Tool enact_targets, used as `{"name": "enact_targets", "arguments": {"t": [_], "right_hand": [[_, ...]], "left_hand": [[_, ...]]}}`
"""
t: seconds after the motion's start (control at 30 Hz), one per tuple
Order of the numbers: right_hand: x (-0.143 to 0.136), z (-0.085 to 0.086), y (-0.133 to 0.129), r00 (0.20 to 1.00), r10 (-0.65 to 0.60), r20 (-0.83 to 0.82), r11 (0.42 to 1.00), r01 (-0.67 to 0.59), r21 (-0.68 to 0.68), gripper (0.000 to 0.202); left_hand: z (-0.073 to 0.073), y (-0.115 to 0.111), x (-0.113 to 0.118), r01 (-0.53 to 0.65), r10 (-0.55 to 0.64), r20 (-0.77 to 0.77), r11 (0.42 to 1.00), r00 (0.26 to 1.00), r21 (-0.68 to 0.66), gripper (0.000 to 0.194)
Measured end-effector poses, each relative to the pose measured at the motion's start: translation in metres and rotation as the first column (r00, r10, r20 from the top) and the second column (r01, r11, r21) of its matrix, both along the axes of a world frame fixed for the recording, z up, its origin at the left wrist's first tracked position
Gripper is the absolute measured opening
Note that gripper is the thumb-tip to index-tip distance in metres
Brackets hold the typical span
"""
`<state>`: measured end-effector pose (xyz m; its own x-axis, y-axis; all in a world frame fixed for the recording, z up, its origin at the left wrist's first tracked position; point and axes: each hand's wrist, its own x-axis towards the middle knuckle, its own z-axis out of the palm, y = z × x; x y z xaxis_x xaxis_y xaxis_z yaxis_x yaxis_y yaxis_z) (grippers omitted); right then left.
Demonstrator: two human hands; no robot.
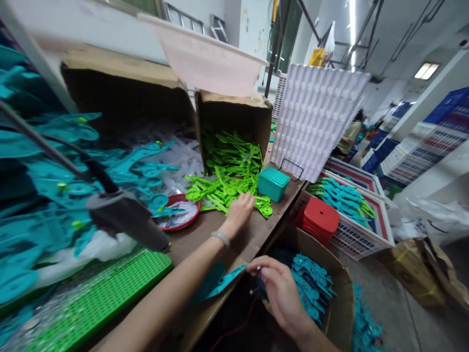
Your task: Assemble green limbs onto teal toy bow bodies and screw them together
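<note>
My left hand (240,212) reaches over the workbench to the front of a pile of lime-green plastic pieces (227,188). Its fingers are curled together against the pile, and whatever they grip is hidden. Nearer the bench edge, my right hand (280,288) has thumb and fingers closed at the pointed tip of a flat teal plastic piece (227,281). The rest of that piece extends left over the bench, partly behind my left forearm. Something small and dark, too blurred to name, shows under the right fingers, with a thin reddish cord hanging below.
Cardboard boxes (234,98) lie open behind the pile. A teal basket (274,185), red dish (194,215) and green perforated tray (106,298) stand on the bench. A grey tool head (124,215) hangs left. Right are a carton (346,288) of teal pieces, red stool (320,217) and crates.
</note>
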<state>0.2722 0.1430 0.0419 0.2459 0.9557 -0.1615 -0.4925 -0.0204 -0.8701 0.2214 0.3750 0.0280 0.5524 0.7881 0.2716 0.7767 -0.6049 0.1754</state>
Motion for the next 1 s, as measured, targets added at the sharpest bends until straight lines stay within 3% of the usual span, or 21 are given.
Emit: {"name": "enact_targets", "arguments": {"t": [0.07, 0.17, 0.37, 0.53, 0.6, 0.7, 0.8, 0.9, 0.93, 1.0], "right_hand": [[0.001, -0.003, 0.007, 0.994, -0.082, -0.077, 0.997, 0.082, 0.000, 0.018], [-0.003, -0.007, 0.015, 0.983, -0.014, -0.185, 1.000, 0.011, -0.016, 0.018], [-0.009, -0.004, 0.020, 0.986, 0.123, -0.109, 0.992, -0.121, 0.029, 0.026], [-0.001, -0.002, 0.046, 0.970, 0.239, 0.054, 0.968, -0.234, -0.088, 0.032], [-0.002, -0.001, 0.069, 0.961, 0.271, 0.057, 0.956, -0.262, -0.130, 0.036], [-0.017, 0.004, 0.107, 0.905, 0.425, 0.010, 0.892, -0.417, -0.173, 0.041], [-0.045, 0.013, 0.133, 0.811, 0.585, -0.018, 0.796, -0.578, -0.178, 0.040], [-0.072, 0.023, 0.137, 0.743, 0.669, 0.016, 0.736, -0.659, -0.156, 0.031], [-0.079, 0.026, 0.135, 0.724, 0.689, 0.028, 0.719, -0.679, -0.150, 0.029], [-0.089, 0.030, 0.125, 0.662, 0.747, 0.060, 0.663, -0.737, -0.131, 0.028]], "left_hand": [[0.001, 0.009, -0.015, -0.216, 0.216, 0.016, 0.976, 0.976, -0.009, 0.037], [0.002, 0.018, -0.030, -0.382, 0.384, 0.017, 0.922, 0.923, -0.058, 0.036], [0.008, 0.013, -0.047, -0.421, 0.427, 0.135, 0.904, 0.894, -0.074, 0.036], [0.029, -0.003, -0.095, -0.409, 0.394, 0.283, 0.913, 0.874, -0.009, 0.027], [0.037, -0.022, -0.115, -0.387, 0.355, 0.332, 0.921, 0.874, 0.034, 0.022], [0.039, -0.071, -0.134, -0.309, 0.251, 0.366, 0.944, 0.896, 0.110, 0.023], [0.025, -0.131, -0.147, -0.168, 0.090, 0.349, 0.965, 0.933, 0.200, 0.029], [0.008, -0.178, -0.162, 0.007, -0.129, 0.338, 0.940, 0.932, 0.340, 0.036], [0.006, -0.189, -0.166, -0.019, -0.123, 0.390, 0.940, 0.913, 0.341, 0.034], [0.006, -0.206, -0.175, -0.195, 0.045, 0.588, 0.961, 0.808, 0.194, 0.037]]}}
